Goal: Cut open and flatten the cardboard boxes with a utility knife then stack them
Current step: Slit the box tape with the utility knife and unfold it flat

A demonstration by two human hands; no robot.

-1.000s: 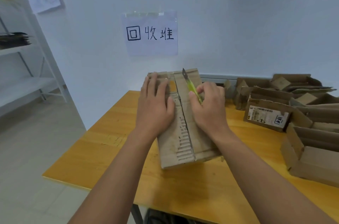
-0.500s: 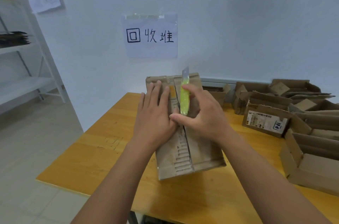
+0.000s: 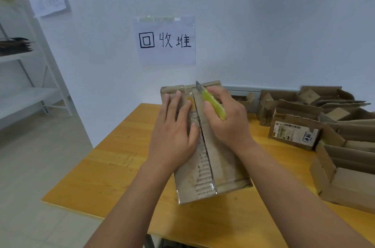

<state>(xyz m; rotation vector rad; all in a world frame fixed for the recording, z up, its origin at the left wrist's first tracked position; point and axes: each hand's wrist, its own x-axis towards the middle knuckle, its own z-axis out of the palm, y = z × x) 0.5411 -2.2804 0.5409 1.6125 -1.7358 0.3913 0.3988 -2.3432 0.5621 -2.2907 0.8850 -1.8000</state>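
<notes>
Yellow table [image 3: 105, 178], box [image 3: 221, 158] lengthwise away, left hand [image 3: 172, 134] flat on it, right hand [image 3: 227, 122] gripping knife [image 3: 213, 103], blade pointing away

box [image 3: 223, 158]: matt cardboard, glossy tape | knife [image 3: 214, 104]: green plastic | table [image 3: 113, 168]: smooth wood

Recycling workroom: handwritten wall sign [image 3: 165, 40], metal shelving [image 3: 30, 93], piled cardboard boxes [image 3: 316, 122].

Box [image 3: 221, 164] on table [image 3: 105, 170], opened boxes [image 3: 300, 126] to its right, wall sign [image 3: 165, 41] behind
</notes>
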